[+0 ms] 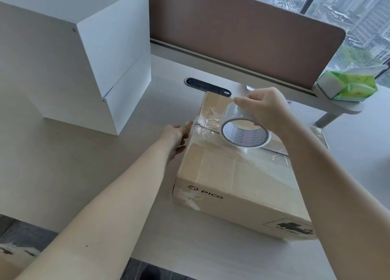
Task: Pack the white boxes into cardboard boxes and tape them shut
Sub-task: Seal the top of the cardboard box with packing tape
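Observation:
A closed cardboard box point(238, 186) marked PICO lies on the desk, with clear tape along its top seam. My right hand point(266, 108) grips a roll of clear tape point(245, 133) just above the box's top. A strip of tape runs from the roll to the box's left far edge. There my left hand point(176, 138) pinches the tape's end against the box's side. Behind it sits a second, smaller cardboard box point(215, 106), also wrapped with clear tape. A stack of two large white boxes point(84, 53) stands at the left of the desk.
A brown desk divider point(242, 30) runs along the back. A black cable grommet point(207, 86) is set in the desk behind the boxes. A green tissue pack point(350, 85) lies on a small shelf at the right. The desk's front edge is near me.

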A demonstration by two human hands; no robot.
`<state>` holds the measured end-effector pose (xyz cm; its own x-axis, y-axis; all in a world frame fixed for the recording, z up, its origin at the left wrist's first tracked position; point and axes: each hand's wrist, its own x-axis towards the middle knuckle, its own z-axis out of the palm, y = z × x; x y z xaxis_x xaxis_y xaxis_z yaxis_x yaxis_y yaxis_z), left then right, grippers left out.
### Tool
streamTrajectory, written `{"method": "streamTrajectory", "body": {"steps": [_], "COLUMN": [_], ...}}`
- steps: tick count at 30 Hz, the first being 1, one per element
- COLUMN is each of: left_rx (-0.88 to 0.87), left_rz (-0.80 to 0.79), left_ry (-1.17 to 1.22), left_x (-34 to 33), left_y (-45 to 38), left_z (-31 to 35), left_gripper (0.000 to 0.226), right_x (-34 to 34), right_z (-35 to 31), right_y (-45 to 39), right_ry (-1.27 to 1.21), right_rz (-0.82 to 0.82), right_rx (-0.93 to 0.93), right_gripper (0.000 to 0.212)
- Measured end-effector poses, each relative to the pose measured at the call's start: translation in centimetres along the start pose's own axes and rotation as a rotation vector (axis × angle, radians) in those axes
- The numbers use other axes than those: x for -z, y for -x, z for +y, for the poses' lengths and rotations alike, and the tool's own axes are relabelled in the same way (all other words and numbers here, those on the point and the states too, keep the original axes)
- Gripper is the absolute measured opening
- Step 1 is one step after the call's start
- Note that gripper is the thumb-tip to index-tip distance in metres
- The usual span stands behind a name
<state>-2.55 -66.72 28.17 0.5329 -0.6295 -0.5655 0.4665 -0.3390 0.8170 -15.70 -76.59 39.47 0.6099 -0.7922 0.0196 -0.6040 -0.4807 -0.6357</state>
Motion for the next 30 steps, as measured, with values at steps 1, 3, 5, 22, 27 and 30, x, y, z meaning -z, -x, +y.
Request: {"method": "streamTrajectory", "body": {"steps": [1, 3, 5, 22, 27, 30], "left_rx": [-0.001, 0.01, 0.046, -0.009, -0.087, -0.097], "left_rz": [-0.007, -0.01, -0.005, 0.098, 0.132, 0.177], "left_ry": [0.005, 0.01, 0.017, -0.302, -0.349, -0.375], "left_x": [-0.1, -0.3, -0.3, -1.8, -3.7, -4.5], "left_y": [0.2, 0.3, 0.4, 1.8, 2.5, 2.5], "left_z": [0.0, 0.0, 0.2, 4.0, 4.5, 3.8], "left_gripper": [0.036, 0.04, 0.039, 0.034, 0.029, 0.044], "right_x": [0.0, 0.0, -0.2, 0.4, 0.2, 0.0], "right_z": [0.4, 1.0, 1.1, 3.1, 4.8, 4.7], "right_y": [0.1, 0.1, 0.0, -0.3, 0.8, 1.0], "right_ry": [-0.075, -0.152, -0.177, -0.475, -0.685, -0.713], "right_rz": [0.008, 0.013, 0.005, -0.015, -0.187, -0.138], "right_rx": [-0.003, -0.005, 0.007, -0.022, -0.11, -0.112], "right_gripper": [0.038, 0.033, 0.027, 0.031, 0.033, 0.036]}}
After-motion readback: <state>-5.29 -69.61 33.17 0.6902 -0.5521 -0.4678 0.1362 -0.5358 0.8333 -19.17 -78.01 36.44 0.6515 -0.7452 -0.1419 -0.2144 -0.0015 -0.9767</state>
